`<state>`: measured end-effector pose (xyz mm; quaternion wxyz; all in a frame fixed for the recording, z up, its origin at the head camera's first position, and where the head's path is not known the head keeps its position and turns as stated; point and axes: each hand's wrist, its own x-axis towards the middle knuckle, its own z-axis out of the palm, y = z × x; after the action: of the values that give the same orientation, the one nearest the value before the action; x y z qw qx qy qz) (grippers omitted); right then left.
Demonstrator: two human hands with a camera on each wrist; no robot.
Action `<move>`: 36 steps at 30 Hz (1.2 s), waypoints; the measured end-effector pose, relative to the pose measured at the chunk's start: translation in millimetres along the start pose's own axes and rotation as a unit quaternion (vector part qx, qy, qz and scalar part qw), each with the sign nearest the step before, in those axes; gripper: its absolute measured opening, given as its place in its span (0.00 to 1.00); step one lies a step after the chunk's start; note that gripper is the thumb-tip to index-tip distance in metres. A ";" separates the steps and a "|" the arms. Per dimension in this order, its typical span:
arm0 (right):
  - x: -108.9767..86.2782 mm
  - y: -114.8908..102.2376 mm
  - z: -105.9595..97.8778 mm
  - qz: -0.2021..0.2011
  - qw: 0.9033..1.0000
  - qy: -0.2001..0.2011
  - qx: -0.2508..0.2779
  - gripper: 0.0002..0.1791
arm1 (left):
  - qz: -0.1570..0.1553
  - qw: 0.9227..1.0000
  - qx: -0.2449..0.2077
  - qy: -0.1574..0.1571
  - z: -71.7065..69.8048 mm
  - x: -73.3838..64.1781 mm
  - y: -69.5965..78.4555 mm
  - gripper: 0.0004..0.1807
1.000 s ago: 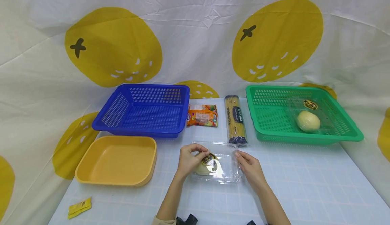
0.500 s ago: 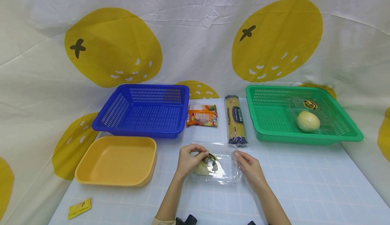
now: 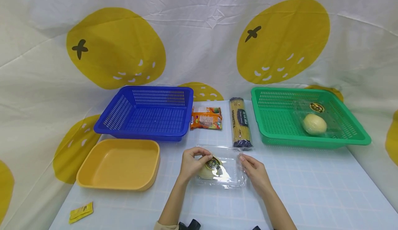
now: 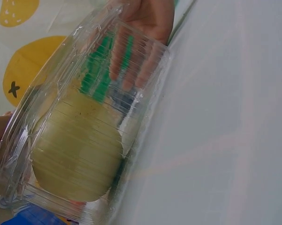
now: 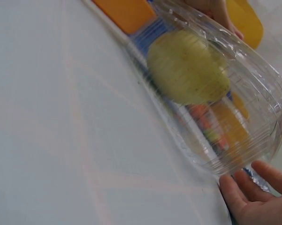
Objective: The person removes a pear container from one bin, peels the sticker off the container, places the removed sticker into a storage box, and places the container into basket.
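Note:
A clear plastic clamshell box (image 3: 231, 171) lies on the table in front of me, with a smooth, pale yellow-green round fruit (image 4: 77, 152) inside its left part. On the lid is a round black-and-gold sticker (image 3: 214, 164). My left hand (image 3: 191, 162) pinches at the sticker's upper left edge between thumb and forefinger. At the box's right edge, my right hand (image 3: 257, 173) holds the rim with thumb and forefinger, and its other fingers (image 5: 262, 173) reach along the end wall. The left fingers are mostly out of the left wrist view.
Behind the box lie an orange food packet (image 3: 206, 121) and a spaghetti pack (image 3: 240, 124). A blue basket (image 3: 143, 135) and yellow tray (image 3: 118, 185) stand left. To the right, a green basket (image 3: 270, 138) holds another clear box (image 3: 332, 124). Yellow sachets (image 3: 81, 212) lie front left.

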<state>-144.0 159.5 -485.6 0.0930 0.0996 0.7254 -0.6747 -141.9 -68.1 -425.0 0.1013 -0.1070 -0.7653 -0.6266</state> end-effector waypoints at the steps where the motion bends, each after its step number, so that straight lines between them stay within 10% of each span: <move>1: 0.0 -0.1 0.0 0.000 1.000 0.000 0.000 0.38 | -0.002 1.000 -0.001 0.000 0.0 0.0 0.2 0.03; 36: -0.9 -0.4 -0.3 0.001 1.000 -0.005 -0.002 0.41 | -0.026 0.999 -0.042 -0.004 -2.6 1.8 -2.7 0.03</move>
<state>-143.2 159.8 -484.9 0.0973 0.0972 0.7259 -0.6739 -144.3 -71.1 -426.5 0.0778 -0.0941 -0.7412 -0.6601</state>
